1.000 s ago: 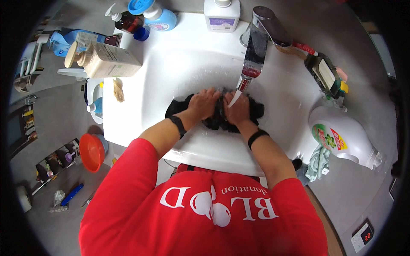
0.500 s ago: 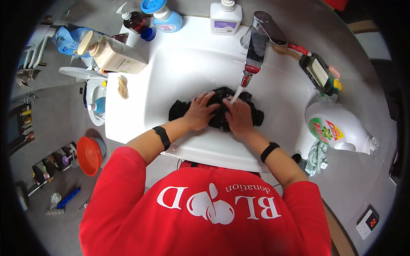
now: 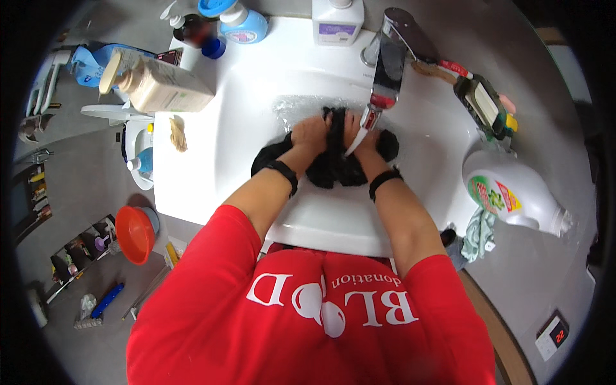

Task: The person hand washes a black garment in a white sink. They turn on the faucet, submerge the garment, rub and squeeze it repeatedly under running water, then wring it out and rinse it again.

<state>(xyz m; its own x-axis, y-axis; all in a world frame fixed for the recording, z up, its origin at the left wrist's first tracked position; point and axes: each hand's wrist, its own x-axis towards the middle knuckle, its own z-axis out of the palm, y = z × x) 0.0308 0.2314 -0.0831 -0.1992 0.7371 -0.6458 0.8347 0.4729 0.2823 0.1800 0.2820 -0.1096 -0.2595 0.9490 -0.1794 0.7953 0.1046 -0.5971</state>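
A wet black garment (image 3: 328, 172) lies bunched in the white sink (image 3: 247, 96), its exact kind not clear. My left hand (image 3: 310, 134) is closed on its left part. On the other side my right hand (image 3: 357, 133) grips the cloth, with a dark fold standing up between the two hands. From the tap (image 3: 387, 80), running water (image 3: 357, 140) falls onto the cloth and by my right wrist. Splashed water spreads over the basin beyond my hands. My fingertips are partly hidden in the fabric and slightly blurred.
Pump bottles, one beige (image 3: 168, 88) and one white (image 3: 337, 25), stand on the rim beside a blue soap bottle (image 3: 245, 27). At the right are a soap dish (image 3: 481, 106), a large white jug (image 3: 510, 192) and a grey-green rag (image 3: 478, 236). An orange basin (image 3: 133, 236) sits lower left.
Both hands have pushed farther into the sink, from spread fingers on the cloth to gripping it. The cloth has bunched up between them, and water has splashed toward the far side.
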